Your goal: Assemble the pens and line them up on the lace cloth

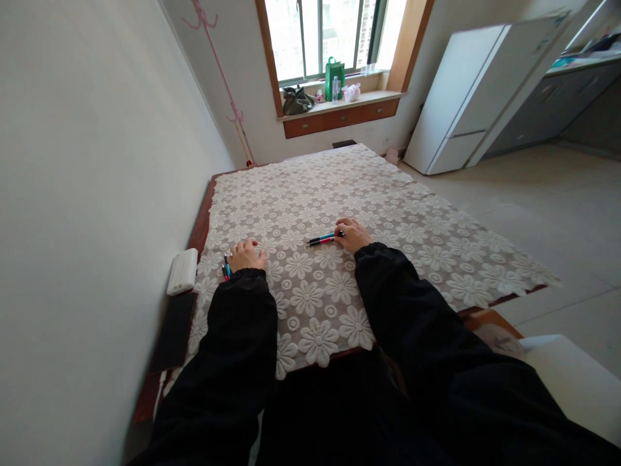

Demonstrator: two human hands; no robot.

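Across the middle, flowered tablecloth (pixel 310 188); far right, white refrigerator (pixel 468 90); near left, white box-like device (pixel 183 272). Left hand (pixel 246 255) on the cloth's left side, fingers bent. Right hand (pixel 354 235) right of it, fingertips grasping dark pens (pixel 320 240) by their right ends. Other pens (pixel 226 266) poke out at left hand's left edge; can't tell if gripped.

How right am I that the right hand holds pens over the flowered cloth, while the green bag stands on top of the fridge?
Not quite: the green bag stands on the sill by the window, not on the fridge, as the head view shows. The right hand does hold pens over the flowered cloth.
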